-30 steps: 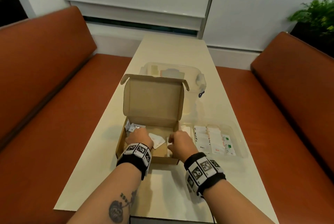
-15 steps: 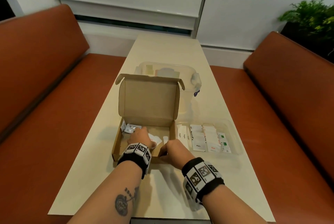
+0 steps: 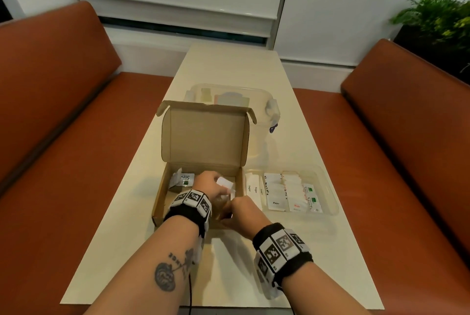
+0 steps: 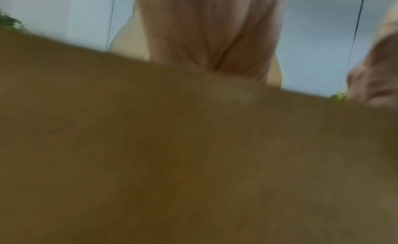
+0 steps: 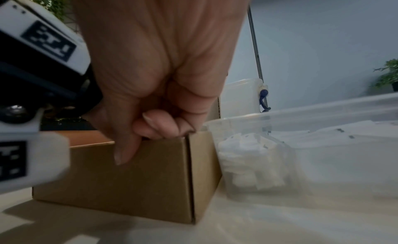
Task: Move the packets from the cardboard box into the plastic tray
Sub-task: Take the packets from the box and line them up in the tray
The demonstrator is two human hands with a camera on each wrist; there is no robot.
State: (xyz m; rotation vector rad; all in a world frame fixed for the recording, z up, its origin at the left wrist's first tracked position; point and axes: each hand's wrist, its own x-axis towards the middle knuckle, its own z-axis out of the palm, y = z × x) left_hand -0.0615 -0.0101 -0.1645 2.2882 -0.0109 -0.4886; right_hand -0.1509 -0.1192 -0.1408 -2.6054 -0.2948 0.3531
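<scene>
Tray packets (image 3: 282,191): "Sugar" x2, "Pepper", "Stevia" (part hidden). Box packet (image 3: 187,179): "Stev".

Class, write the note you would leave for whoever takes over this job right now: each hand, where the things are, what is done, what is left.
Left hand: inside the box, holds a white packet.
Right hand: at the box's near right corner, thumb on the front wall; whether it holds the box is unclear.
Done: rows of packets lie in the tray, right of the box.
Left: move the held packet, then the Stevia packets in the box's far left corner.
</scene>
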